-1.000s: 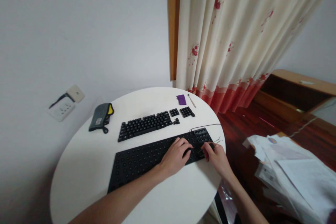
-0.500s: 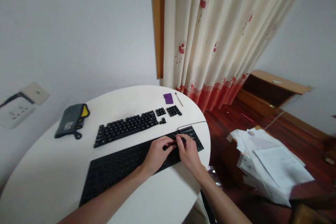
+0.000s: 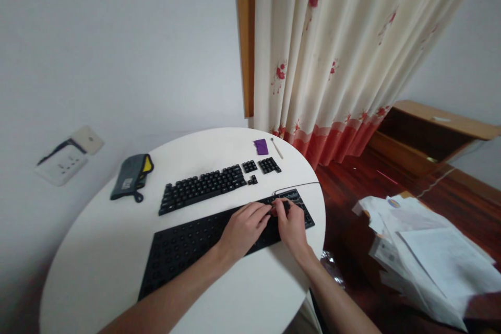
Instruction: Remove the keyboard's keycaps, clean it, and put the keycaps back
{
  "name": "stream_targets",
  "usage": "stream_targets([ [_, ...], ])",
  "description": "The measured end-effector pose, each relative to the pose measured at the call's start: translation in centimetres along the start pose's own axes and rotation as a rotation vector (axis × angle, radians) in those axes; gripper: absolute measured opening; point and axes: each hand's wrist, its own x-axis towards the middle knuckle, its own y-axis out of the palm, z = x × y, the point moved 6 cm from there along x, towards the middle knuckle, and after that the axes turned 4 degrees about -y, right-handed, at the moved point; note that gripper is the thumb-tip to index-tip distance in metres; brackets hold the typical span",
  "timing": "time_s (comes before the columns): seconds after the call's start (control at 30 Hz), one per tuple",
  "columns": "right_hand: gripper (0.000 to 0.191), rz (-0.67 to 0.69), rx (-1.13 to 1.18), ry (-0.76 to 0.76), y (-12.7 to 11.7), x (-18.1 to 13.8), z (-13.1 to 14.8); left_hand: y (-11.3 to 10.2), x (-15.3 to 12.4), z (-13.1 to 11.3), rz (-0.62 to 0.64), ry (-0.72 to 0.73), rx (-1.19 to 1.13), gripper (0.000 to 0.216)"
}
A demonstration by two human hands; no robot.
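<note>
Since a second ago, the right hand (image 3: 293, 224) has come in from the right end of the long flat black plastic keyboard base (image 3: 183, 248) to meet the left hand (image 3: 245, 227); view also swings. The base lies on the round white table (image 3: 90, 250), lower centre of frame; its middle is covered by hands and left forearm. Both forearms cut off at bottom edge. Fingertips bunch together right of centre, dark on dark, hard to make out.

Grip: right fingers bent, nearly closed in a pinch; can't tell if anything is between them. Left is palm-down, fingers together and slightly curled over the base; can't tell if it holds anything. Thin black cable (image 3: 297, 185) runs just above the hands, black keycaps in rows (image 3: 203, 188) at centre frame.
</note>
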Motion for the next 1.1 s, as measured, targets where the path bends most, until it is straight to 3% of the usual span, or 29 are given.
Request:
stream_targets([
  [0.1, 0.032, -0.057, 0.021, 0.001, -0.6, -0.3, -0.6, -1.0, 2.4, 2.4, -0.057, -0.142, 0.005, 0.014],
  [0.17, 0.031, -0.087, 0.013, -0.055, -0.9, -0.7, -0.6, -0.9, 4.6, 4.1, -0.043, -0.158, 0.053, 0.009],
  [0.37, 0.024, -0.129, -0.024, -0.298, -1.3, -1.7, 0.8, 2.3, 9.1, 8.0, 0.134, -0.151, 0.222, 0.012],
  [0.5, 0.024, -0.115, -0.020, -0.359, -1.3, -1.8, 1.3, 3.9, 9.5, 9.2, 0.233, -0.145, 0.329, 0.015],
  [0.73, 0.023, -0.084, -0.060, -0.407, -1.1, -2.0, 1.4, 3.9, 9.3, 9.7, 0.268, -0.120, 0.366, 0.019],
  [1.1, 0.022, -0.085, -0.030, -0.394, -1.0, -2.0, 1.3, 2.3, 8.3, 9.9, 0.199, -0.144, 0.363, 0.052],
])
